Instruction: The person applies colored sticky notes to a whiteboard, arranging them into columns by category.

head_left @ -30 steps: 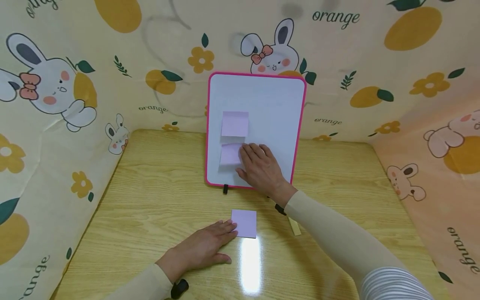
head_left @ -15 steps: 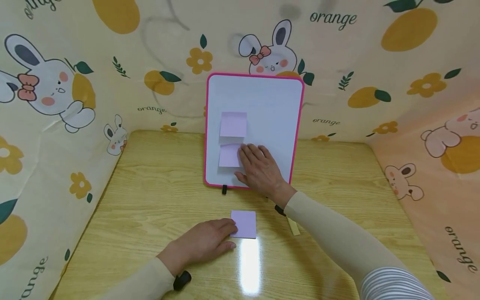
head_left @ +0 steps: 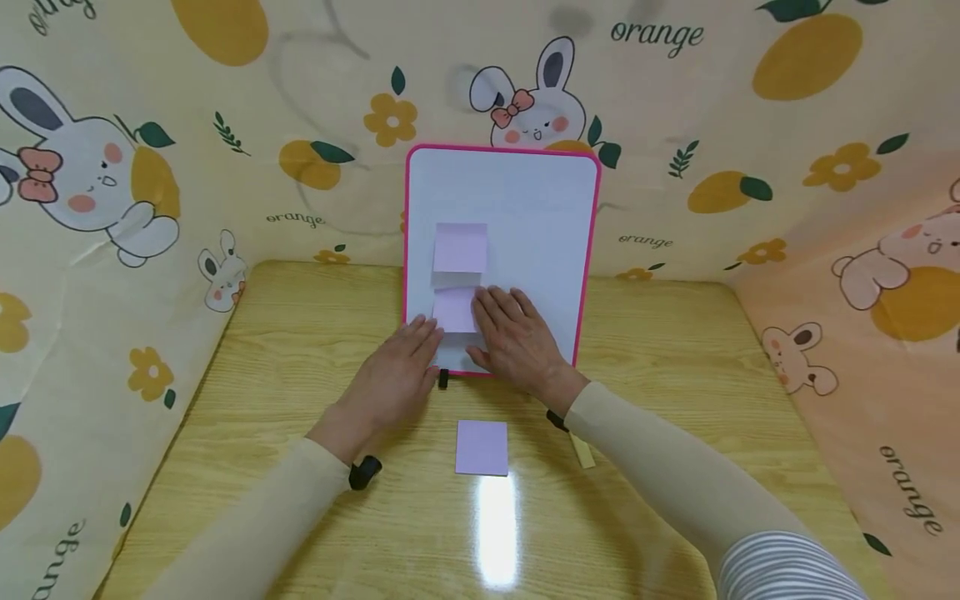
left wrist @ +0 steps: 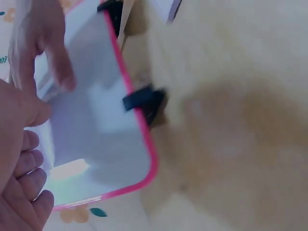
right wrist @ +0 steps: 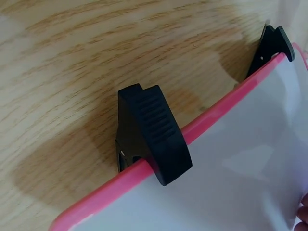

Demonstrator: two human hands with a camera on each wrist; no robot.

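Note:
A whiteboard with a pink rim point(head_left: 540, 208) stands tilted on the table. Two lilac sticky notes are on it, an upper one point(head_left: 461, 248) and a lower one point(head_left: 454, 310). My right hand point(head_left: 521, 342) lies on the board, fingertips on the lower note's right edge. My left hand point(head_left: 393, 371) reaches over the board's lower left, fingertips at that note's left bottom corner; whether they touch it I cannot tell. In the left wrist view, the left fingers point(left wrist: 31, 163) are slightly bent beside the board. On the table lies a lilac sticky-note pad point(head_left: 482, 447).
Black clips grip the board's bottom edge, one near the left hand point(head_left: 443, 379) and a clip close up in the right wrist view point(right wrist: 154, 134). A thin yellow strip point(head_left: 582, 451) lies under the right forearm. Patterned cloth walls point(head_left: 337, 108) surround the wooden table point(head_left: 675, 358).
My left hand has left the lilac pad on the table and moved up to the board beside the lower note. The right hand stays at that note's right edge.

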